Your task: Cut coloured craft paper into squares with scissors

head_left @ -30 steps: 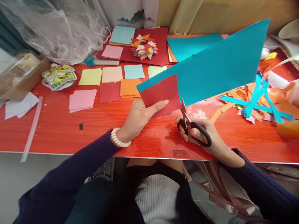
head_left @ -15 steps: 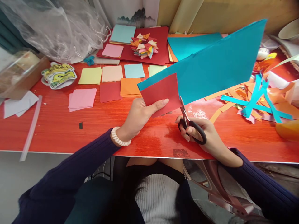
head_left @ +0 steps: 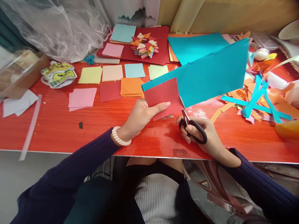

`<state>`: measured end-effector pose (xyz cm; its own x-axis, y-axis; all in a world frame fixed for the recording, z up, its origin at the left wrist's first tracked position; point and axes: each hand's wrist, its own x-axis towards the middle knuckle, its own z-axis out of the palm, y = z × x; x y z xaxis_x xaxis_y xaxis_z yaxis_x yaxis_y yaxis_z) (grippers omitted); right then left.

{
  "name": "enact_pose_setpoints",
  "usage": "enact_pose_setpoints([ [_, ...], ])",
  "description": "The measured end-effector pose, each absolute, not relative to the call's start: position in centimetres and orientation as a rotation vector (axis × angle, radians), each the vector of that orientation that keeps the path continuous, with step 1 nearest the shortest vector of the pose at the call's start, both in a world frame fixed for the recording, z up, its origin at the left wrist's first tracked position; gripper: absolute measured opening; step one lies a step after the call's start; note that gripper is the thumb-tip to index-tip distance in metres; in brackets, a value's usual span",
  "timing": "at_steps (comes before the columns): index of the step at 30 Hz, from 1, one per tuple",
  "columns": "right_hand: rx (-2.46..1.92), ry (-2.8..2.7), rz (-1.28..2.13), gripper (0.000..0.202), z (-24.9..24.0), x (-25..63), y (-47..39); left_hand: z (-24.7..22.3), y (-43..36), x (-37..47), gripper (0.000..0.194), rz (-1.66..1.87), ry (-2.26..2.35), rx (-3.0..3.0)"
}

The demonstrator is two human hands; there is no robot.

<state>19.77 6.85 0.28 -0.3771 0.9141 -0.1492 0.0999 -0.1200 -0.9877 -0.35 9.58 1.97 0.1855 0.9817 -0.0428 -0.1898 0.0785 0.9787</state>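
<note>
Blue paper (head_left: 210,73) under red square (head_left: 163,98), left hand (head_left: 142,116) pinching both, scissors (head_left: 187,119) alongside

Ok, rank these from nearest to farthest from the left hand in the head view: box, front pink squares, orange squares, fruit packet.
1. Orange squares, just beyond the left hand.
2. Front pink squares, out to its left.
3. Fruit packet, farther left and back.
4. Box, at the far left edge.

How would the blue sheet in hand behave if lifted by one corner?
The blue sheet looks light, being thin paper. It seems fairly stiff, since it juts well past the left hand without drooping much. It would probably bend or crease.
</note>
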Motion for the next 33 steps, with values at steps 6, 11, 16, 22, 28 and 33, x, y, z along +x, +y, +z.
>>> enact_pose_setpoints([
  [6, -1.203, -1.525, 1.544, 0.029, 0.59, 19.45, 6.94, 2.06, 9.55, -0.38, 0.021, 1.087, 0.897, 1.107],
  [11, -1.23, -1.525, 1.525, 0.028, 0.63, 19.39, 6.87, 1.89, 9.56, -0.36, 0.022, 1.075, 0.877, 1.077],
  [16, -1.168, -1.523, 1.525, 0.028, 0.31, 19.49, 6.89, 1.85, 9.43, -0.23, 0.024, 1.042, 0.889, 1.04],
  [22, -1.192, -1.56, 1.514, 0.028, 0.71, 19.28, 6.93, 1.7, 9.45, -0.27, 0.027, 1.016, 0.892, 1.015],
  [28, -1.223, -1.513, 1.546, 0.03, 0.73, 19.28, 7.02, 1.62, 9.52, -0.34, 0.029, 0.995, 0.921, 1.006],
  [33, -1.183, -1.541, 1.545, 0.033, 0.65, 19.27, 7.29, 1.83, 9.45, -0.36, 0.028, 0.978, 0.89, 0.992],
])
